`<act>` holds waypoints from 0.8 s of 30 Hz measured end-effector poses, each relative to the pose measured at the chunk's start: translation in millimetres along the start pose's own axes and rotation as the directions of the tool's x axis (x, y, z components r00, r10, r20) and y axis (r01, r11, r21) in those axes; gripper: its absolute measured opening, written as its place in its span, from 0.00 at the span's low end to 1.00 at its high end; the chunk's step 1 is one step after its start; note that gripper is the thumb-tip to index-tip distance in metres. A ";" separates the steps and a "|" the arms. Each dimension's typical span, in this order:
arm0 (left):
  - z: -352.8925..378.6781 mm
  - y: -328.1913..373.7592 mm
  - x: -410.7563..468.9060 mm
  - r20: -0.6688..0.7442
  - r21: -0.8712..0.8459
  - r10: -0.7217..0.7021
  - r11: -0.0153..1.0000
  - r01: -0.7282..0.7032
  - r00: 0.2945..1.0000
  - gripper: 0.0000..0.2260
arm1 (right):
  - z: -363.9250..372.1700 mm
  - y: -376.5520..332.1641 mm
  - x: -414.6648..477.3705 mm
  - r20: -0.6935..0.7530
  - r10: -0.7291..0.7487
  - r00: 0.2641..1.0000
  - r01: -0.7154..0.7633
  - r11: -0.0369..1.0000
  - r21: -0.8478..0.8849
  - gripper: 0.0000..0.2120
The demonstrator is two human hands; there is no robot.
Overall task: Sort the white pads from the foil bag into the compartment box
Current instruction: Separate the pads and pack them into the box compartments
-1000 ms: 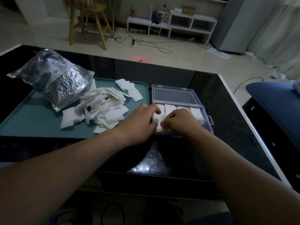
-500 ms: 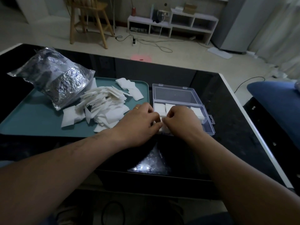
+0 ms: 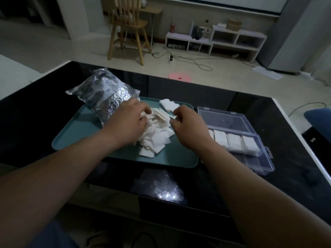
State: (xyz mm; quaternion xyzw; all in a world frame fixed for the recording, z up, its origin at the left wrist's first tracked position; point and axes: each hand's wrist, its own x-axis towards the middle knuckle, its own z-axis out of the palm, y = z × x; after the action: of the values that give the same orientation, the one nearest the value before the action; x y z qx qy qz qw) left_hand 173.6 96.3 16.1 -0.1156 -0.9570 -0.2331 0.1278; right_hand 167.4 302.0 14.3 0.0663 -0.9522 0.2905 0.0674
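A loose pile of white pads (image 3: 158, 138) lies on the teal tray (image 3: 80, 135), next to the crinkled foil bag (image 3: 105, 97). My left hand (image 3: 128, 122) is on the pile's left side, and its curled thumb and fingers pinch pads at the top. My right hand (image 3: 188, 124) hovers over the pile's right edge, with its curled fingertips pinching the edge of one pad. The clear compartment box (image 3: 261, 158) stands open to the right of the tray. Its far row holds stacked pads (image 3: 234, 142), and its lid (image 3: 223, 119) lies flat behind.
A few separate pads (image 3: 168, 104) lie at the tray's far edge. The tray and box sit on a glossy black table (image 3: 286, 126) with a white rim. Beyond it are a wooden chair (image 3: 129, 31), floor cables and a low white shelf (image 3: 215, 40). A blue cushion (image 3: 320, 119) is at the right.
Both hands have left the compartment box and moved left to the pad pile on the tray. The view has shifted, so the tray is now centred.
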 end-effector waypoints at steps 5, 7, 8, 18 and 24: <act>-0.9 -11.8 9.0 0.079 0.047 -0.046 0.998 0.042 0.996 0.12 | 19.5 -12.0 21.7 0.082 -0.029 0.996 0.034 0.998 -0.061 0.30; 2.3 -12.2 11.0 0.107 0.052 -0.052 0.998 0.046 0.993 0.12 | 28.9 -12.3 27.5 0.076 -0.029 0.997 0.039 0.989 -0.140 0.29; 4.1 -11.2 11.8 0.117 0.064 -0.053 0.997 0.046 0.992 0.11 | 32.0 -11.0 28.9 0.074 -0.028 0.997 0.041 0.984 -0.173 0.27; 2.1 -9.4 6.6 0.183 0.064 -0.060 0.997 0.049 0.981 0.12 | 12.1 -6.0 18.3 -0.071 0.022 0.997 -0.027 0.996 -0.080 0.11; 4.0 7.5 6.7 0.191 0.054 -0.059 0.997 0.049 0.980 0.13 | 1.2 17.3 5.9 0.001 0.043 0.999 -0.042 0.993 -0.110 0.17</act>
State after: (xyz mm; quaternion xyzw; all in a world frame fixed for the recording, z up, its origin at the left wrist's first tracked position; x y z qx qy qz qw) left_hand 168.6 105.7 17.8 -0.1086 -0.9731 -0.2009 0.0309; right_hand 158.7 315.1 4.9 0.0427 -0.9680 0.2390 0.0632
